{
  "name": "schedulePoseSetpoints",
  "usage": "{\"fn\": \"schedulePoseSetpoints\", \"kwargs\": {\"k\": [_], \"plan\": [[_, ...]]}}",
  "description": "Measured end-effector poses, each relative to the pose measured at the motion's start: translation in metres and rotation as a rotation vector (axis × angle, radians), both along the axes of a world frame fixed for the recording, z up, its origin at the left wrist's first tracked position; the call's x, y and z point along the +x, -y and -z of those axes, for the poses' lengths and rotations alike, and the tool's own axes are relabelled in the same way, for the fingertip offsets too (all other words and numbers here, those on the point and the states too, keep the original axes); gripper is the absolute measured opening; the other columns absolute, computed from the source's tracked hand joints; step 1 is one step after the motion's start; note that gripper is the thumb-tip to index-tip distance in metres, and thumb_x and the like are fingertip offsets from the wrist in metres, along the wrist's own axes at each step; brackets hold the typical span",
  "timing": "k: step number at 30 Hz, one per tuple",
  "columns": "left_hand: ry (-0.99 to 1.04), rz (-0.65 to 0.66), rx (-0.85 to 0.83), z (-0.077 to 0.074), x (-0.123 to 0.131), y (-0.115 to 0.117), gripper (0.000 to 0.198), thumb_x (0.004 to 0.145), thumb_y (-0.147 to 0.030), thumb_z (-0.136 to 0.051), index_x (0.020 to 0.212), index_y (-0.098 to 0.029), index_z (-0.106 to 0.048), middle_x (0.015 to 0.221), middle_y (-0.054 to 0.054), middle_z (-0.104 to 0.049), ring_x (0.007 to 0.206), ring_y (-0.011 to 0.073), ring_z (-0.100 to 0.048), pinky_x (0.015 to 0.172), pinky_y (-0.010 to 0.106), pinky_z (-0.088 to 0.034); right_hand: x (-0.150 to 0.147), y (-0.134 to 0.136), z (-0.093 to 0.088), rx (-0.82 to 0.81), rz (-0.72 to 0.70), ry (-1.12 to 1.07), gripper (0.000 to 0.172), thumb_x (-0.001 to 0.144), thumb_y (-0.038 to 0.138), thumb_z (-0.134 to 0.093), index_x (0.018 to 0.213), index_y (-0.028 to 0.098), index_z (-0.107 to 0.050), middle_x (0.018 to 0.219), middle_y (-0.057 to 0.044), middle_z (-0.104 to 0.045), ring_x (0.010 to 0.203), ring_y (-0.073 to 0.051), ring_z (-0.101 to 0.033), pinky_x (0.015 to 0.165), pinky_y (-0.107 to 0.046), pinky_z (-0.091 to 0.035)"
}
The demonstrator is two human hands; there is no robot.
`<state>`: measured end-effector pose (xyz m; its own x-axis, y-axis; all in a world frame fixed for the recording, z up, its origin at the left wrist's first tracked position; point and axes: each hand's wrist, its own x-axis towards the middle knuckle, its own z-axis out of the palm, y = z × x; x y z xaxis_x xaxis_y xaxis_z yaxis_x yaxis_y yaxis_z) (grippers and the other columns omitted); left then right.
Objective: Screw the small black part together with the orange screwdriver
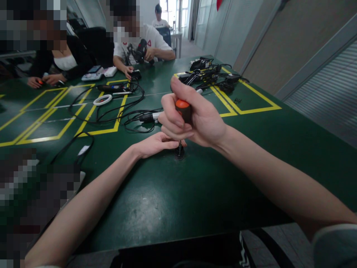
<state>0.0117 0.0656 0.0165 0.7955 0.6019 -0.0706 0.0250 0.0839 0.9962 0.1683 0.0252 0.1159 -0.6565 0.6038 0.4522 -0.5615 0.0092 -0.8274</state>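
Note:
My right hand (198,115) is closed round the handle of a screwdriver (183,106), whose grip is dark with an orange end. The screwdriver stands nearly upright, and its thin shaft runs down to a small black round part (180,153) lying on the green table. Low beside it, my left hand (154,144) pinches at the part, with the thumb along its near side and a fingertip showing beyond the shaft. Most of the left fingers are hidden behind the thumb and the right hand.
Just behind my hands lies a black-and-silver device (149,118) with coiled cable. A white ring (102,99) lies farther left, and black cables and adapters (203,74) are heaped at the back. Two people sit across the green table (134,208); one person's hand (150,54) holds a black device.

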Motion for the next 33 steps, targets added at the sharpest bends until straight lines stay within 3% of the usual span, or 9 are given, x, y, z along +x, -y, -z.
{"fn": "schedulePoseSetpoints", "kwargs": {"k": [4,8,12,16,21,25,29,33], "plan": [[0.02,-0.023,-0.051,0.002,0.0,0.001,0.046,0.079,-0.052,-0.09,0.108,-0.017,-0.083,0.116,0.01,-0.081,0.112,0.0222,-0.072,0.114,0.04,-0.05,0.002,-0.001,0.002,-0.024,-0.028,-0.02,0.061,0.105,0.073,-0.038,0.073,0.022,-0.043,0.045,0.013,-0.023,0.035,-0.004,-0.012,0.03,-0.013,-0.017],[0.06,-0.009,-0.075,0.005,-0.001,0.0,0.043,0.08,-0.049,-0.09,0.108,-0.017,-0.084,0.117,0.01,-0.082,0.113,0.0228,-0.073,0.114,0.04,-0.049,0.003,-0.001,0.002,0.001,0.01,0.026,0.048,0.112,0.056,-0.037,0.077,0.022,-0.041,0.047,0.013,-0.031,0.035,-0.004,-0.017,0.033,-0.013,-0.021],[0.131,-0.026,-0.108,0.009,-0.002,-0.001,0.042,0.078,-0.042,-0.093,0.111,-0.019,-0.084,0.122,0.011,-0.082,0.121,0.0248,-0.072,0.12,0.042,-0.046,0.001,0.001,0.001,0.031,0.059,0.111,0.055,0.112,0.058,-0.034,0.072,0.021,-0.045,0.051,0.009,-0.042,0.035,-0.004,-0.028,0.033,-0.016,-0.028],[0.125,-0.032,-0.132,0.007,-0.002,0.0,0.034,0.075,-0.036,-0.094,0.102,-0.018,-0.085,0.123,0.011,-0.081,0.125,0.0271,-0.071,0.12,0.044,-0.046,0.0,0.003,-0.003,0.01,0.087,0.169,0.066,0.112,0.062,-0.028,0.065,0.02,-0.047,0.05,0.007,-0.041,0.037,-0.005,-0.032,0.034,-0.017,-0.031],[0.077,-0.055,-0.142,0.003,-0.001,0.0,0.032,0.075,-0.03,-0.093,0.103,-0.015,-0.084,0.117,0.011,-0.082,0.116,0.0252,-0.074,0.114,0.042,-0.05,0.0,0.002,-0.001,-0.035,0.058,0.106,0.07,0.108,0.071,-0.023,0.061,0.021,-0.038,0.046,0.008,-0.029,0.038,-0.005,-0.019,0.033,-0.017,-0.021],[0.031,-0.051,-0.112,0.003,0.0,0.0,0.03,0.078,-0.03,-0.089,0.103,-0.014,-0.083,0.113,0.012,-0.083,0.11,0.024,-0.075,0.108,0.039,-0.054,0.001,0.0,0.001,-0.019,0.005,0.054,0.064,0.108,0.071,-0.026,0.071,0.021,-0.043,0.047,0.011,-0.025,0.038,-0.004,-0.016,0.034,-0.015,-0.021],[0.015,-0.055,-0.062,0.001,0.001,0.0,0.026,0.075,-0.03,-0.089,0.096,-0.015,-0.084,0.106,0.01,-0.083,0.101,0.0224,-0.075,0.103,0.037,-0.056,0.002,0.002,-0.002,-0.047,0.064,0.104,0.05,0.113,0.056,-0.031,0.077,0.023,-0.041,0.049,0.011,-0.031,0.038,-0.006,-0.02,0.034,-0.014,-0.023],[0.005,-0.031,-0.007,-0.002,0.001,0.0,0.024,0.076,-0.032,-0.088,0.093,-0.016,-0.085,0.101,0.008,-0.084,0.096,0.0207,-0.075,0.1,0.034,-0.056,0.003,0.005,-0.006,-0.052,0.113,0.13,0.057,0.114,0.051,-0.029,0.07,0.02,-0.047,0.052,0.005,-0.041,0.041,-0.007,-0.03,0.034,-0.015,-0.028]]}}
